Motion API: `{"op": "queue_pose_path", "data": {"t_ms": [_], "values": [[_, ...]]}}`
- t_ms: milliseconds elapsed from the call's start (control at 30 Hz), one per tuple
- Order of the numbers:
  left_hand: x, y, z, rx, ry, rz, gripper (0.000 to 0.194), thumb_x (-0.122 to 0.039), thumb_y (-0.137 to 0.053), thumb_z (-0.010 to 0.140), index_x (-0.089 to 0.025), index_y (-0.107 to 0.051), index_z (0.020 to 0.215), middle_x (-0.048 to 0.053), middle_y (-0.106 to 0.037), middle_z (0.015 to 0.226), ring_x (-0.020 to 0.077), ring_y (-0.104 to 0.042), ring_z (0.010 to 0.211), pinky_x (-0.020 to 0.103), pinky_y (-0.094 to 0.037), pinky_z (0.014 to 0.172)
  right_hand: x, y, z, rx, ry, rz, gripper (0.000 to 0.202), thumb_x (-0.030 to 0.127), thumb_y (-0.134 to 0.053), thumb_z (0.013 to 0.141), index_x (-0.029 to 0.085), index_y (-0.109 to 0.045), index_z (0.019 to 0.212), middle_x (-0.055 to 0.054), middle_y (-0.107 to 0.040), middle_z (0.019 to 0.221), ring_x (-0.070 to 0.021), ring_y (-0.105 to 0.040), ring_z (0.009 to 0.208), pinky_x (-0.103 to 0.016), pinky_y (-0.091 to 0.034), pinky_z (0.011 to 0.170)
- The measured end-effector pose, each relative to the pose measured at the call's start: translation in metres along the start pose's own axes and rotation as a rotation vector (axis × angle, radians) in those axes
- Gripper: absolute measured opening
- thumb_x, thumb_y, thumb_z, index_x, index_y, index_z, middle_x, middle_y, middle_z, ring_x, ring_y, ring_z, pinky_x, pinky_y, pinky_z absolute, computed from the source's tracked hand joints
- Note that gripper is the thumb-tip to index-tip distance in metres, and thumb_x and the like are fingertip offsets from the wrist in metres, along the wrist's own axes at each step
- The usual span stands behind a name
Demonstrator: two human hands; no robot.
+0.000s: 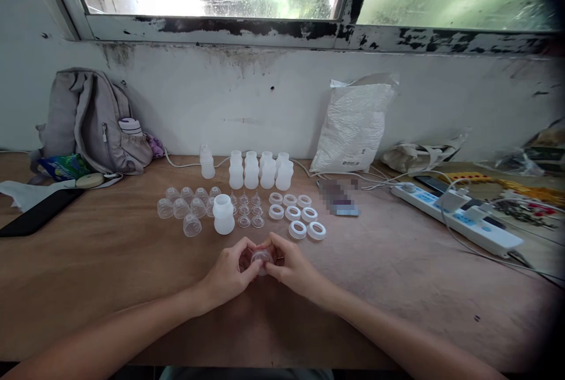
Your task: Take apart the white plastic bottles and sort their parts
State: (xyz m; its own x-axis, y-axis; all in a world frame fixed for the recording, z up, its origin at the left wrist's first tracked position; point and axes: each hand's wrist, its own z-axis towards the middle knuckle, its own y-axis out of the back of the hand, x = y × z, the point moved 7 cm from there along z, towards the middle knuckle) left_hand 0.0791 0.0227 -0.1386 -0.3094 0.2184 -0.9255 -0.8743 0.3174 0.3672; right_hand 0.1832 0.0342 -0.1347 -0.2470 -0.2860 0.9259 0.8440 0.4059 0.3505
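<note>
Both hands meet over the table's near middle around one small translucent round part (262, 257). My left hand (230, 272) pinches it from the left, my right hand (290, 266) from the right; the fingers partly hide it. Just beyond stands an open white bottle (223, 215). Left of that bottle are several clear domed caps (192, 225). Clear nipples (244, 221) lie in rows to its right, followed by white rings (297, 229). Further back, several white bottles (251, 170) stand in a row, and a capped bottle (206, 162) stands apart at their left.
A grey backpack (95, 121) and a black flat case (39, 213) are at the left. Against the wall leans a white plastic bag (351, 127). On the right lie a power strip (459, 219), cables and a phone-like object (346, 212).
</note>
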Motion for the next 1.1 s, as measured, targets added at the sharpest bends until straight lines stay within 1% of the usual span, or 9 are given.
{"op": "queue_pose_path", "data": {"t_ms": [133, 333, 433, 567, 667, 800, 900, 967, 1100], "values": [[0.003, 0.002, 0.002, -0.012, 0.002, -0.006, 0.015, -0.026, -0.048, 0.077, -0.017, -0.050, 0.089, 0.002, -0.061, 0.075, 0.0130, -0.057, 0.064, 0.021, -0.044, 0.054, -0.009, -0.002, 0.002, 0.033, -0.057, 0.132, 0.028, 0.007, -0.054, 0.066, 0.018, -0.049, 0.091, 0.003, -0.051, 0.068, -0.0076, -0.048, 0.054, -0.018, -0.041, 0.047], [0.005, 0.004, 0.003, -0.026, 0.013, 0.002, 0.017, -0.027, -0.049, 0.077, -0.018, -0.052, 0.091, 0.003, -0.063, 0.079, 0.0146, -0.059, 0.070, 0.022, -0.046, 0.058, -0.005, 0.000, 0.002, 0.053, -0.042, 0.090, 0.021, 0.020, -0.058, 0.071, 0.018, -0.049, 0.091, 0.001, -0.056, 0.075, -0.0081, -0.053, 0.054, -0.020, -0.044, 0.048], [0.002, 0.003, 0.002, -0.009, -0.008, 0.011, 0.016, -0.026, -0.049, 0.077, -0.019, -0.052, 0.092, 0.003, -0.063, 0.080, 0.0145, -0.059, 0.073, 0.022, -0.046, 0.060, -0.005, 0.002, 0.000, 0.036, -0.058, 0.067, 0.018, 0.022, -0.059, 0.070, 0.017, -0.048, 0.084, 0.002, -0.056, 0.068, -0.0093, -0.054, 0.054, -0.020, -0.044, 0.048], [-0.002, 0.004, 0.000, -0.013, -0.032, 0.094, 0.016, -0.023, -0.049, 0.077, -0.019, -0.053, 0.091, 0.002, -0.063, 0.077, 0.0137, -0.059, 0.069, 0.022, -0.045, 0.059, -0.007, 0.002, -0.001, 0.011, -0.105, 0.069, 0.020, 0.026, -0.059, 0.071, 0.017, -0.045, 0.082, 0.004, -0.054, 0.058, -0.0092, -0.053, 0.048, -0.019, -0.041, 0.042], [-0.005, 0.006, -0.001, -0.031, -0.041, 0.170, 0.016, -0.023, -0.049, 0.076, -0.019, -0.053, 0.092, 0.001, -0.063, 0.074, 0.0131, -0.058, 0.065, 0.022, -0.043, 0.058, -0.007, 0.001, -0.001, -0.002, -0.104, 0.064, 0.019, 0.027, -0.059, 0.071, 0.017, -0.044, 0.080, 0.005, -0.052, 0.054, -0.0083, -0.051, 0.044, -0.018, -0.039, 0.040], [-0.005, 0.006, -0.001, -0.053, -0.032, 0.236, 0.015, -0.024, -0.050, 0.076, -0.020, -0.053, 0.089, -0.001, -0.062, 0.069, 0.0119, -0.056, 0.059, 0.021, -0.041, 0.054, -0.006, 0.000, -0.001, -0.034, -0.083, 0.047, 0.016, 0.018, -0.057, 0.070, 0.018, -0.044, 0.079, 0.006, -0.050, 0.053, -0.0070, -0.048, 0.040, -0.017, -0.037, 0.038], [-0.006, 0.006, -0.001, -0.064, -0.025, 0.239, 0.011, -0.024, -0.049, 0.076, -0.019, -0.052, 0.086, -0.002, -0.060, 0.066, 0.0113, -0.055, 0.056, 0.020, -0.039, 0.052, -0.008, -0.002, -0.002, -0.041, -0.102, 0.056, 0.015, 0.013, -0.055, 0.069, 0.018, -0.044, 0.078, 0.007, -0.050, 0.052, -0.0070, -0.048, 0.039, -0.016, -0.038, 0.036], [-0.006, 0.006, -0.001, -0.065, -0.030, 0.210, 0.012, -0.025, -0.048, 0.077, -0.019, -0.051, 0.086, -0.002, -0.059, 0.065, 0.0112, -0.055, 0.057, 0.020, -0.040, 0.051, -0.008, -0.002, -0.002, -0.042, -0.106, 0.069, 0.015, 0.016, -0.056, 0.069, 0.018, -0.044, 0.078, 0.006, -0.051, 0.054, -0.0076, -0.049, 0.041, -0.017, -0.039, 0.037], [-0.006, 0.008, -0.002, -0.078, -0.019, 0.165, 0.018, -0.032, -0.042, 0.082, -0.018, -0.050, 0.088, -0.001, -0.059, 0.065, 0.0109, -0.054, 0.054, 0.020, -0.040, 0.051, -0.003, -0.003, -0.002, -0.037, -0.073, 0.107, 0.017, 0.028, -0.056, 0.075, 0.018, -0.046, 0.083, 0.004, -0.054, 0.060, -0.0097, -0.055, 0.048, -0.020, -0.046, 0.044]]}}
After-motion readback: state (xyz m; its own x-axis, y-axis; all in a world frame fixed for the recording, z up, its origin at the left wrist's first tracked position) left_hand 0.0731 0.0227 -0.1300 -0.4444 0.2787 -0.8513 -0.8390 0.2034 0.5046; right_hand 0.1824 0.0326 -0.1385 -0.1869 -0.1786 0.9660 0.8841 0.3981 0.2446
